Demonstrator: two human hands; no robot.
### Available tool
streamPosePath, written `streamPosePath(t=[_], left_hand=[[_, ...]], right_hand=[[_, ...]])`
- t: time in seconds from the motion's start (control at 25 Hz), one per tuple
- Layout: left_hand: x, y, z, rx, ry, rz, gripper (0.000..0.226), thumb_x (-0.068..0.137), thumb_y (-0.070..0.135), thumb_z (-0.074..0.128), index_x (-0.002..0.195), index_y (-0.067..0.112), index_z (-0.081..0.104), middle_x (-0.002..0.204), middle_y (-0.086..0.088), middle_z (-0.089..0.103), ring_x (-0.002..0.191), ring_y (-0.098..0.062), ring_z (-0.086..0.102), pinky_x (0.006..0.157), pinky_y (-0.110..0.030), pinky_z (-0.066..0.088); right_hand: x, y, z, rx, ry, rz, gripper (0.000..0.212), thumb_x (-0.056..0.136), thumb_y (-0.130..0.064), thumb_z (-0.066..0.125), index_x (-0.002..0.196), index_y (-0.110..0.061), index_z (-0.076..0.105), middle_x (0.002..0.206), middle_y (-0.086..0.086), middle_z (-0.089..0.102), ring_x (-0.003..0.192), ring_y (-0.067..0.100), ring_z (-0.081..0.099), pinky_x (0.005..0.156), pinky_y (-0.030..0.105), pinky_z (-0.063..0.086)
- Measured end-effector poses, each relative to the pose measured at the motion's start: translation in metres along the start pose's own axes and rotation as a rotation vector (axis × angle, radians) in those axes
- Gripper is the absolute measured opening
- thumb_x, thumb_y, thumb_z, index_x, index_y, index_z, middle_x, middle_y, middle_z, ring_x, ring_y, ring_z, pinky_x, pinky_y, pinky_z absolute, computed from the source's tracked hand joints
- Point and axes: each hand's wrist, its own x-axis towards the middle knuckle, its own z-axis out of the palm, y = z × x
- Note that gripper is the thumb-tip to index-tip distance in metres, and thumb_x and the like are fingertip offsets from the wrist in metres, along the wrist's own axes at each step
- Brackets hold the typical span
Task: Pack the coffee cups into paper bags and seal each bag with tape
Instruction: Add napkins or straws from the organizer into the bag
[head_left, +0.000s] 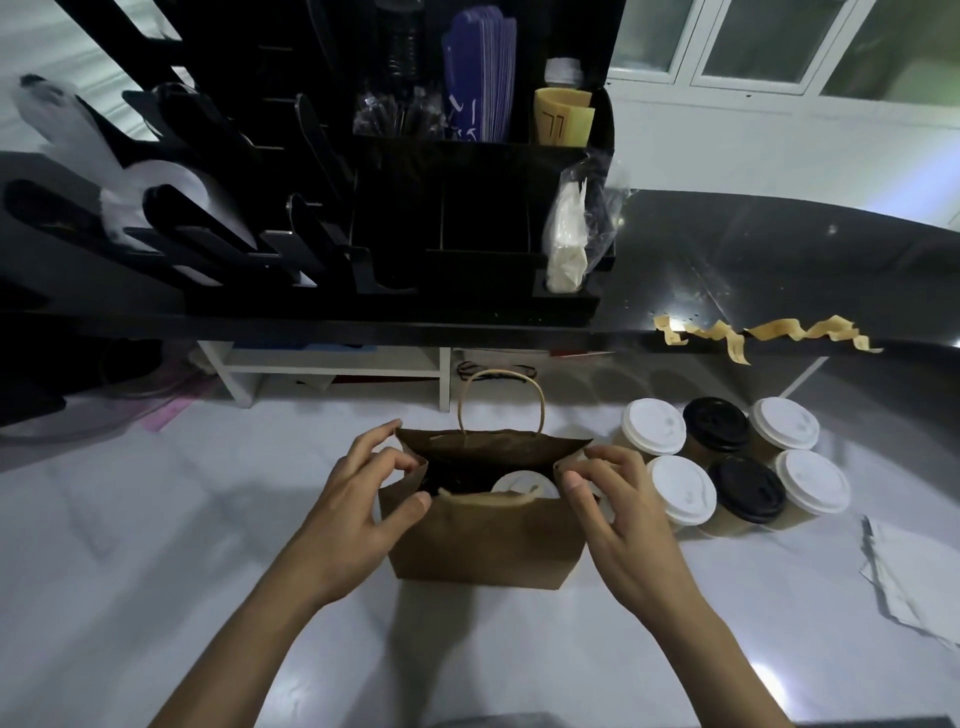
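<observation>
Left hand (358, 501), right hand (623, 506) pinching paper bag (483, 545) ends, white-lidded cup (519, 486) inside, perhaps 2, 6 cups (748, 491) beside.

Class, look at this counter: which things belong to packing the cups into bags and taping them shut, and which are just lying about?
Job: paper bag, gripped by left hand and right hand; white-lidded cup inside it; six lidded cups beside it; tape strips on the black ledge.
Lying about: black organiser; crumpled white paper; plastic-wrapped white items.

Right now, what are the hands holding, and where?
The paper bag: the left hand pinches its top rim's left end, the right hand the right end.
</observation>
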Motion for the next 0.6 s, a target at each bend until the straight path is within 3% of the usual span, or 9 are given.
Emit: streamPosePath(t=[0.12,0.24,0.4,0.6], left_hand=[[0.001,0.002,-0.001,0.007,-0.036,0.008,0.037,0.081,0.054,0.056,0.115,0.043,0.052,0.146,0.046,0.009,0.137,0.002,0.023,0.104,-0.035,0.037],[0.002,0.001,-0.001,0.040,-0.048,0.009,0.046,0.075,0.045,0.060,0.120,0.043,0.050,0.153,0.037,0.012,0.141,-0.007,0.029,0.104,-0.036,0.042],[0.004,0.000,-0.001,0.053,-0.015,0.012,0.041,0.075,0.040,0.063,0.114,0.042,0.051,0.153,0.032,0.018,0.139,-0.011,0.033,0.103,-0.036,0.044],[0.005,-0.001,0.000,0.063,0.018,0.020,0.037,0.084,0.025,0.072,0.110,0.042,0.052,0.151,0.029,0.022,0.138,-0.011,0.036,0.100,-0.032,0.041]], right_hand=[[0.001,0.003,-0.001,0.003,0.000,-0.002,0.034,0.093,-0.060,0.046,0.104,-0.039,0.071,0.140,-0.016,0.042,0.132,-0.008,0.039,0.104,0.031,0.044],[0.002,0.007,-0.003,-0.015,-0.040,-0.021,0.023,0.094,-0.057,0.052,0.106,-0.046,0.067,0.152,-0.022,0.032,0.139,0.000,0.038,0.107,0.036,0.043],[0.004,0.012,-0.005,-0.064,-0.089,-0.062,0.019,0.094,-0.049,0.059,0.112,-0.048,0.062,0.153,-0.026,0.027,0.141,0.002,0.036,0.109,0.039,0.044],[0.005,0.012,-0.006,-0.084,-0.085,-0.097,0.023,0.092,-0.042,0.067,0.114,-0.046,0.063,0.152,-0.025,0.028,0.140,0.000,0.037,0.106,0.033,0.042]])
